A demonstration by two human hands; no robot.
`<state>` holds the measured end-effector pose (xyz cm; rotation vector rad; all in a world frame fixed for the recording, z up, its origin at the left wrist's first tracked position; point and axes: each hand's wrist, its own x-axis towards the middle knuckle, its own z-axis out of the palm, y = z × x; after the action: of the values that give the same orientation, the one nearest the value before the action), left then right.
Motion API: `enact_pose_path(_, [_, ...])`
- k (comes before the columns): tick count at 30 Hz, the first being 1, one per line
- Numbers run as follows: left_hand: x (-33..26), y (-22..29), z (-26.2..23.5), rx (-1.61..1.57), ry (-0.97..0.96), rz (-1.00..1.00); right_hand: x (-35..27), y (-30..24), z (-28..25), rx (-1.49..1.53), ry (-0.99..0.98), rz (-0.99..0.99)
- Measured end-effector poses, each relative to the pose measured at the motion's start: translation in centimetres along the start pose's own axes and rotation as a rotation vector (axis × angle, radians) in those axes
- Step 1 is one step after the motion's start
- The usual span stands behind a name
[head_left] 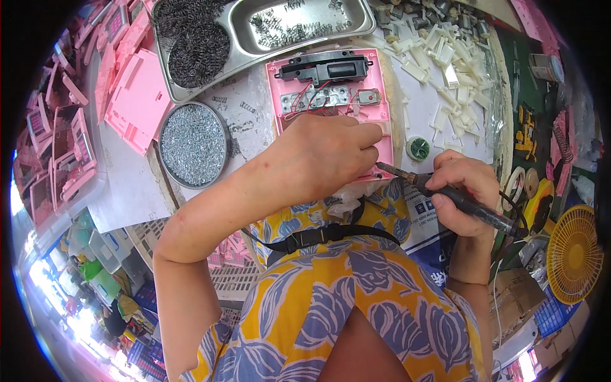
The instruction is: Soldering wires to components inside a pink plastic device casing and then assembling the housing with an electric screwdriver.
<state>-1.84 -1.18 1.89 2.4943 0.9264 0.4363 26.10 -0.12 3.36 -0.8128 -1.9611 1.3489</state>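
Observation:
An open pink plastic case [384,148] lies on the work surface in front of me. At its far end sits a black module [324,69], with metal plates [334,97] and thin red wires [290,116] just nearer. My left hand [328,149] rests over the case's near half with curled fingers; whatever they grip is hidden beneath them. My right hand [464,191] is closed round the black handle of a soldering iron [495,219]. The iron's tip points left, close to the left fingertips at the case's near right corner. A small round pot with green contents [418,148] stands right of the case.
Left of the case stands a round dish of small screws [194,143]. A metal tray [238,41] of springs lies behind. White plastic parts [439,70] are heaped at the far right, pink panels [137,95] at the left. A yellow round grille [575,254] is at right.

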Motion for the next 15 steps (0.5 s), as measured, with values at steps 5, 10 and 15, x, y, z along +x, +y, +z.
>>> enact_pose_path(5, [-0.1,0.0,0.0,0.01,-0.007,0.002,0.1,-0.2,0.1,-0.012,-0.007,-0.008])
enact_pose_path(10, [-0.3,0.0,0.1,0.038,-0.003,0.0,-1.9,-0.2,-1.8,0.074,0.098,-0.035])
enact_pose_path(15, [0.2,-0.2,-0.4,0.022,-0.041,0.015,-10.3,-0.8,-8.9,0.288,0.504,0.16])
